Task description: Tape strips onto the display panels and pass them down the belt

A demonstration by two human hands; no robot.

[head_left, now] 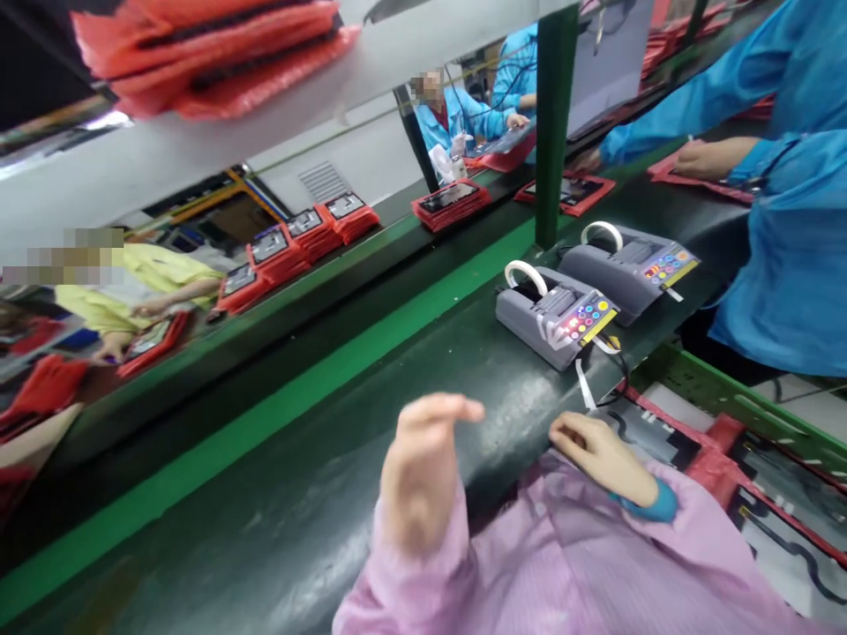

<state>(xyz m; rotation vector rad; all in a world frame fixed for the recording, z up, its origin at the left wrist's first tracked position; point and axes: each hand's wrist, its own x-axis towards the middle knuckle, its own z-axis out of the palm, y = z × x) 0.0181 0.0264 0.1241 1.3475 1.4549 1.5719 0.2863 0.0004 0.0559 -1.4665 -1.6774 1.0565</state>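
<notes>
My left hand (423, 467) is raised over the dark green bench (284, 494), its fingers stretched to the right and nothing visible in it. Lower right of the tape machines, my right hand (602, 454) is at the bench edge. Its fingers are curled together, and anything between their tips is too small to make out. Two grey tape dispensers, a nearer one (529, 322) and a farther one (605, 269), stand on the bench with white tape rolls. A strip of white tape (585, 384) hangs at the bench edge near my right hand.
Red-wrapped panels (718, 459) lie low at the right, beside a green rail (734, 397). Stacks of red-wrapped parts (344, 216) line the far bench. A green post (554, 132) rises behind the dispensers. People in blue (787, 238) and yellow (152, 273) handle red-wrapped pieces.
</notes>
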